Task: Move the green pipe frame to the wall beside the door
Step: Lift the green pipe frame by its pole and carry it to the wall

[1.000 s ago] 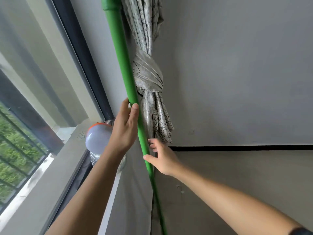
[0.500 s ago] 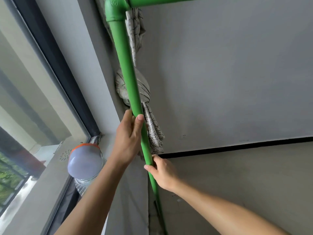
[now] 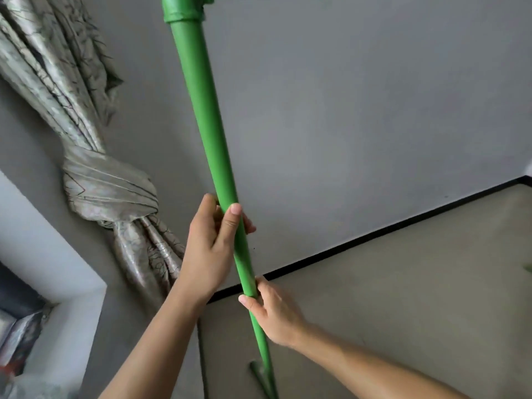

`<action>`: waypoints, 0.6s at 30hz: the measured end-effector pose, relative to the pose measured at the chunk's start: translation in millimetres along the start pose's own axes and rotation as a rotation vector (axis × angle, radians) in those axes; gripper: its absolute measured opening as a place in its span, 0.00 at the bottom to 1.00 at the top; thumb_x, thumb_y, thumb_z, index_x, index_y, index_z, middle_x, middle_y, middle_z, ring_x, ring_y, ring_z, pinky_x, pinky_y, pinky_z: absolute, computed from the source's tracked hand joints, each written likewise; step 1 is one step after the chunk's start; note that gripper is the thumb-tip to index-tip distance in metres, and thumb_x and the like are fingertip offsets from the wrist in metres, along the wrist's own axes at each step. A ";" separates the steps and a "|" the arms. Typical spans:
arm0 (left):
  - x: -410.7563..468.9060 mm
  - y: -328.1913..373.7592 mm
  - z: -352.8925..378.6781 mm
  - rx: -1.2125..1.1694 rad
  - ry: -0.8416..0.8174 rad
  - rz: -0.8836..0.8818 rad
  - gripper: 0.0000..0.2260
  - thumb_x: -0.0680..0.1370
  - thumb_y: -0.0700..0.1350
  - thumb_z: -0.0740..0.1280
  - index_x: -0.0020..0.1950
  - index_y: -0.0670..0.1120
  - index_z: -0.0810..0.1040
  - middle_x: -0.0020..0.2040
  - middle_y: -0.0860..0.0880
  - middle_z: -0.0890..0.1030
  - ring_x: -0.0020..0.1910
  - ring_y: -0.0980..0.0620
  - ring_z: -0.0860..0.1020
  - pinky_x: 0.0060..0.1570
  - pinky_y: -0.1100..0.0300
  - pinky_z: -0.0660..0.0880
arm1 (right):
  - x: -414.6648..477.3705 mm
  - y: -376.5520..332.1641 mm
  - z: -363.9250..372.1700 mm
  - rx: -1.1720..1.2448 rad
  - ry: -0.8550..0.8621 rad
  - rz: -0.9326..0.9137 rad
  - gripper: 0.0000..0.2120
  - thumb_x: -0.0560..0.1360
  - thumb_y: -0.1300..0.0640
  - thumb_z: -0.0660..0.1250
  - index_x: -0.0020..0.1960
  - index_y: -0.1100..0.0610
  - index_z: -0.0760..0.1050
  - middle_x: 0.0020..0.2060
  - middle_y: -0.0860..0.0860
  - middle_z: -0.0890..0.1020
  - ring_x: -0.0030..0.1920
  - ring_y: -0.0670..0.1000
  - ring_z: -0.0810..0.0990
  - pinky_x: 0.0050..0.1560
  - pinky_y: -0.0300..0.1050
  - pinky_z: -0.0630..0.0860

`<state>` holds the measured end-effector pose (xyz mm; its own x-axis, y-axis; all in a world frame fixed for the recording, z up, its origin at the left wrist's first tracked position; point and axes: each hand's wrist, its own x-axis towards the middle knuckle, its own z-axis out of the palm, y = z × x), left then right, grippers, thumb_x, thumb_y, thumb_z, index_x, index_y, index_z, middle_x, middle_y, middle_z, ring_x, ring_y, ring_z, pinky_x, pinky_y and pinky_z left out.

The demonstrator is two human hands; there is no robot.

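Matt green pipe frame (image 3: 207, 110); sheeny cloth curtain (image 3: 95, 180).

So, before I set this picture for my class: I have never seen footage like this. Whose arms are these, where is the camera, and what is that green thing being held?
There is no machine here. A person wears a wide-angle camera on the head, so you look out along their own two bare arms. The left hand is wrapped around the upright of a green pipe frame, and the right hand takes its grip lower on the same pipe. At the top edge an elbow joint turns the pipe sideways; near the floor another green piece branches off. Behind it is a grey wall with a dark skirting line where it meets the floor. To the left hangs a patterned curtain tied in a knot. No door shows in this view.
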<state>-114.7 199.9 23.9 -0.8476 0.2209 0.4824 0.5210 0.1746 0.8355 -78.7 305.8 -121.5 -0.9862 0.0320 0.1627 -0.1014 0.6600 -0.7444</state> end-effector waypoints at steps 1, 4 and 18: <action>4.9 0.8 13.0 -0.030 -0.027 0.002 0.10 0.80 0.46 0.59 0.46 0.39 0.69 0.36 0.44 0.82 0.38 0.49 0.84 0.39 0.55 0.79 | -0.4 9.1 -9.1 -0.011 0.016 0.016 0.14 0.77 0.45 0.60 0.51 0.56 0.72 0.41 0.57 0.80 0.44 0.57 0.78 0.38 0.42 0.61; 21.2 1.8 51.7 -0.096 -0.138 0.021 0.11 0.79 0.47 0.60 0.46 0.39 0.70 0.37 0.43 0.82 0.39 0.46 0.84 0.40 0.49 0.79 | -0.7 37.1 -36.7 -0.077 0.074 0.076 0.15 0.77 0.42 0.57 0.51 0.54 0.71 0.37 0.50 0.76 0.44 0.57 0.78 0.39 0.43 0.63; 115.0 5.1 237.5 -0.352 -0.767 0.229 0.15 0.72 0.55 0.66 0.45 0.45 0.69 0.38 0.31 0.75 0.39 0.32 0.78 0.40 0.35 0.76 | -3.2 140.0 -140.8 -0.156 0.508 0.566 0.08 0.77 0.42 0.56 0.45 0.45 0.62 0.30 0.44 0.70 0.33 0.48 0.72 0.39 0.49 0.69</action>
<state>-185.7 454.1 21.2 -0.3590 0.8211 0.4438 0.5018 -0.2311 0.8335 -71.2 503.8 -135.1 -0.6975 0.7109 0.0895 0.4565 0.5372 -0.7092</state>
